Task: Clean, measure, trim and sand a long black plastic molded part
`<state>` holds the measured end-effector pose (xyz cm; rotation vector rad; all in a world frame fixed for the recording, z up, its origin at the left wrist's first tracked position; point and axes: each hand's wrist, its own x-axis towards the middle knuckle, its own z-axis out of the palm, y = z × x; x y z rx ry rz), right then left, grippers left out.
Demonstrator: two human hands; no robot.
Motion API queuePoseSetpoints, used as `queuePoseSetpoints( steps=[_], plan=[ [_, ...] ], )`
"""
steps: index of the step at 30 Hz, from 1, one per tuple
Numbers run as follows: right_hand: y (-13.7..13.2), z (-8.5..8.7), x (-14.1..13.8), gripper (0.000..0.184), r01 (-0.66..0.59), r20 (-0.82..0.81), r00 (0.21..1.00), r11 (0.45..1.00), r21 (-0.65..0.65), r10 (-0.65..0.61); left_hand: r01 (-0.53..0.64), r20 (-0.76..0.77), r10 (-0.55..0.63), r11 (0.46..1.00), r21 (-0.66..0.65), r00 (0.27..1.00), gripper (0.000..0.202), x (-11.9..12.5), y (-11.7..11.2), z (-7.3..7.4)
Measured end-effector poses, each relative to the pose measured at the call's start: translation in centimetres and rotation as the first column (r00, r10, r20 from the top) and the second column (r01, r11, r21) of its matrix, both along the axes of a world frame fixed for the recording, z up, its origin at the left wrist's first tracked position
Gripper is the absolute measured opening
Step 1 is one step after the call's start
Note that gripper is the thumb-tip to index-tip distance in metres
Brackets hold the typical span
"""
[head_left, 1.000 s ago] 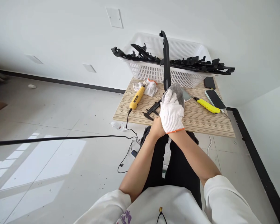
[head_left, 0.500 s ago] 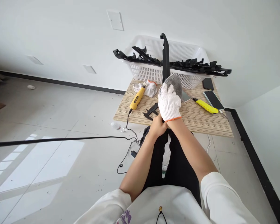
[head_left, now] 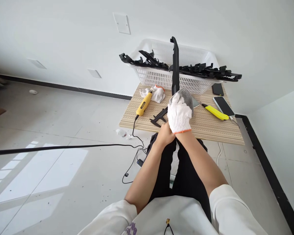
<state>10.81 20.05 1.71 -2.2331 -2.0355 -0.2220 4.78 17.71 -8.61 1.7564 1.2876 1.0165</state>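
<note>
My right hand (head_left: 180, 114), in a white knit glove with an orange cuff, is closed round a grey pad or cloth pressed against a long black plastic strip (head_left: 175, 65) that stands upright over the wooden table (head_left: 210, 129). My bare left hand (head_left: 164, 134) sits just below the glove, gripping near the strip's lower end; its fingers are mostly hidden behind the glove. A black caliper (head_left: 158, 117) lies on the table just left of my hands.
A white basket (head_left: 161, 76) with long black plastic strips across it stands at the table's back. A yellow corded tool (head_left: 143, 103), a spare glove (head_left: 158, 93), a yellow utility knife (head_left: 215, 112) and two phones (head_left: 223, 105) lie on the table. A black cable (head_left: 63, 147) crosses the floor.
My gloved right hand slid up the black strip half a second ago and has come back down; the strip and left hand stayed about where they were.
</note>
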Motion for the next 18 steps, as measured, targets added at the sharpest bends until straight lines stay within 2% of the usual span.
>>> queuePoseSetpoints(
  steps=[3,6,14,17,18],
  plan=[
    [2.4,-0.5,-0.2,0.059,-0.018,0.025,1.0,0.999,0.051,0.017,0.0,-0.01,-0.001,1.0,-0.024,1.0,0.012,0.2,-0.1,0.2],
    [3.5,-1.0,-0.9,0.06,0.005,0.022,1.0,0.995,0.098,-0.007,-0.01,0.063,0.012,0.999,-0.037,0.998,0.005,0.3,0.0,0.1],
    [3.4,-2.0,-1.3,0.069,0.058,-0.029,0.998,0.989,0.135,-0.054,-0.059,-0.096,0.054,0.997,-0.05,0.994,0.014,1.0,0.3,-0.4],
    [2.6,-1.5,-1.6,0.068,0.112,-0.01,0.994,0.989,0.093,-0.112,-0.076,-0.117,0.071,0.997,-0.035,0.991,0.029,1.5,0.2,-0.4],
    [2.0,-1.1,-1.6,0.068,0.082,-0.003,0.997,0.995,0.063,-0.082,-0.076,-0.123,0.071,0.996,-0.036,0.99,0.035,1.6,0.0,-0.2]
  ],
)
